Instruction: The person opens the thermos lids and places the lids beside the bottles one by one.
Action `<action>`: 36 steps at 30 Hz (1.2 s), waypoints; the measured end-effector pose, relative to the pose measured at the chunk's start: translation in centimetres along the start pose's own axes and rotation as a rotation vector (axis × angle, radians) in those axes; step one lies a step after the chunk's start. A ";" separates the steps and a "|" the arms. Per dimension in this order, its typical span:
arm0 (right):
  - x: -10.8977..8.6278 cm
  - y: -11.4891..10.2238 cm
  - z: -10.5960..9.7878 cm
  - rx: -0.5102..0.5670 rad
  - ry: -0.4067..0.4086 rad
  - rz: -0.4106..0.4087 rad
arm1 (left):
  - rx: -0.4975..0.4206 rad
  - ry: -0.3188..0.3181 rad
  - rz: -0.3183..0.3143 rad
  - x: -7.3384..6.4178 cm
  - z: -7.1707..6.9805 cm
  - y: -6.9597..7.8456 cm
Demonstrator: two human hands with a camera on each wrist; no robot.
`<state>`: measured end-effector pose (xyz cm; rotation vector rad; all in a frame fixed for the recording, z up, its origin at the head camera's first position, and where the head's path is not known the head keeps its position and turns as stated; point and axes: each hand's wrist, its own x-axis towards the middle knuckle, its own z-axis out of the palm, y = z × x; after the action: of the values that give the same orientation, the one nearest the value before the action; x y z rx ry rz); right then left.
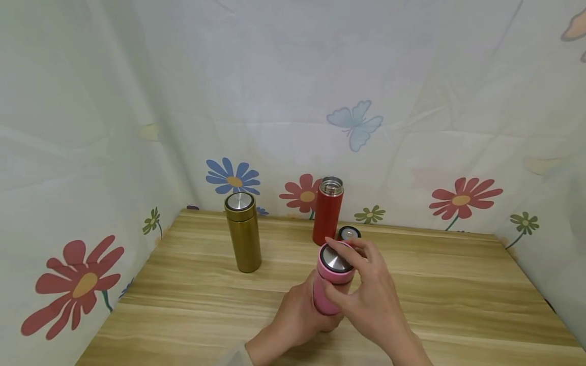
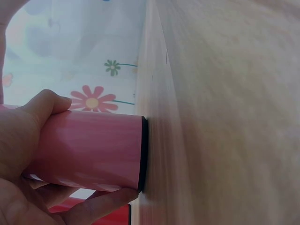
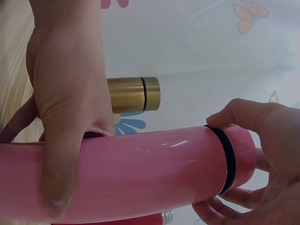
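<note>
A pink thermos bottle (image 1: 325,300) stands about upright near the middle of the table, its base at or just above the wood. My left hand (image 1: 299,310) grips its body, with the thumb along one side in the right wrist view. Around the pink lid (image 3: 245,157) with its steel top curl the thumb and fingers of my right hand (image 1: 377,295). Between lid and body shows a black ring (image 3: 225,159). Just behind is a red thermos bottle (image 1: 327,213), open at its steel mouth. Its apparent lid (image 1: 350,233) lies beside it, partly hidden by my right hand.
To the left stands a gold thermos bottle (image 1: 244,244) with its lid on. The wood-grain table (image 1: 183,305) ends at a pale cloth backdrop (image 1: 274,76) printed with flowers and butterflies, which also rises on the left and right sides.
</note>
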<state>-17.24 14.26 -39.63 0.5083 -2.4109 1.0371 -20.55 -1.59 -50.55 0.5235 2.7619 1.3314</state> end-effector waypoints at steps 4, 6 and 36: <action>0.0 -0.2 0.1 0.004 0.013 0.033 | 0.016 0.007 0.001 0.1 0.1 0.0; -0.1 -0.3 0.2 -0.018 0.032 0.047 | 0.034 0.015 0.004 0.0 0.1 0.0; -0.4 -1.1 1.4 -0.223 0.233 -0.009 | 0.080 0.011 0.012 0.1 0.2 0.0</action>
<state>-16.71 12.52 -40.10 0.3026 -2.2756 0.7647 -20.60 -1.38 -50.67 0.5385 2.8353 1.2346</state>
